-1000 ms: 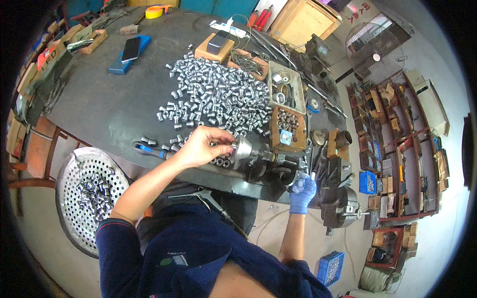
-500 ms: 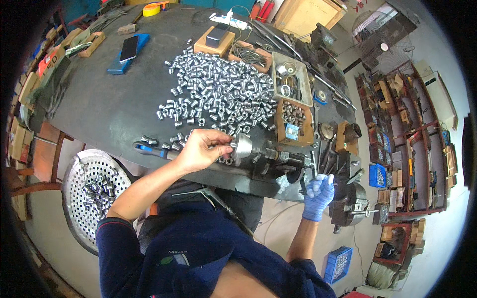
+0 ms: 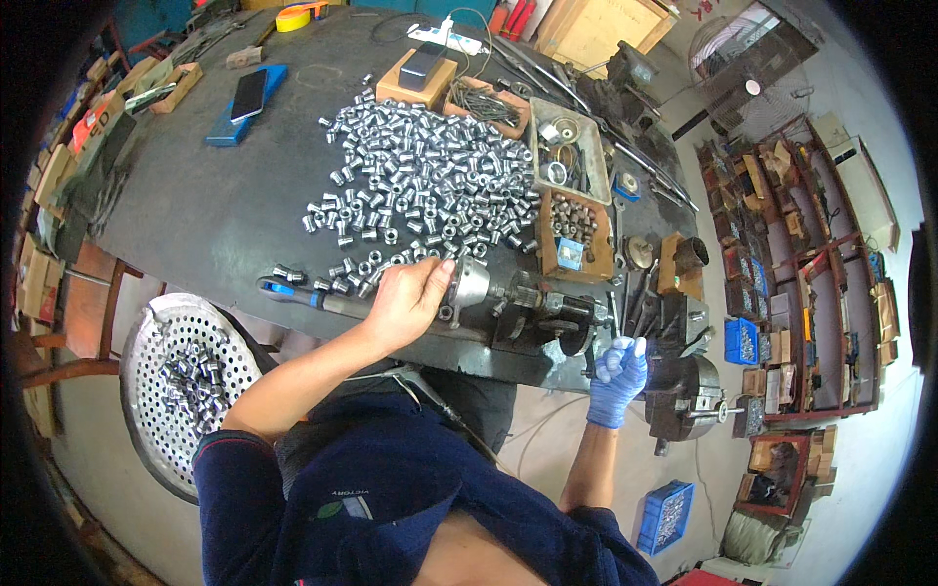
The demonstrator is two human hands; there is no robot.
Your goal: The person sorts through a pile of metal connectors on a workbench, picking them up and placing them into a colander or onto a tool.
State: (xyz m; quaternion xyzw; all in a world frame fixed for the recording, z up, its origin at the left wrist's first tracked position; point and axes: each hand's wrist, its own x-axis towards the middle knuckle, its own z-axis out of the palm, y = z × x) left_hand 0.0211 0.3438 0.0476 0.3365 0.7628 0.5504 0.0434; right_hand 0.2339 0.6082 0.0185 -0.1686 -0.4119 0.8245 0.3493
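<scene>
My bare left hand (image 3: 406, 301) is closed at the open face of a silvery cone-shaped chuck (image 3: 471, 283). Its thumb lies along the chuck's rim, and whatever the fingers hold is hidden. The chuck sits on the end of a dark bench spindle fixture (image 3: 547, 311) at the table's near edge. At the fixture's right end my right hand (image 3: 618, 379), in a blue glove, has its fingers curled beside a short lever. What they grip does not show clearly. Behind my left hand lies a big heap of shiny metal fittings (image 3: 430, 166).
A perforated metal stool seat (image 3: 147, 391) holds more fittings at left. A blue-handled tool (image 3: 291, 291) lies by my left forearm. Parts boxes, including a wooden box of brownish fittings (image 3: 596, 256), stand behind the fixture. A bench vise (image 3: 684, 396) is right of my glove.
My left hand has turned and closed against the chuck face; the small metal fitting it pinched is now out of sight. My gloved right hand has shifted slightly up and left.
</scene>
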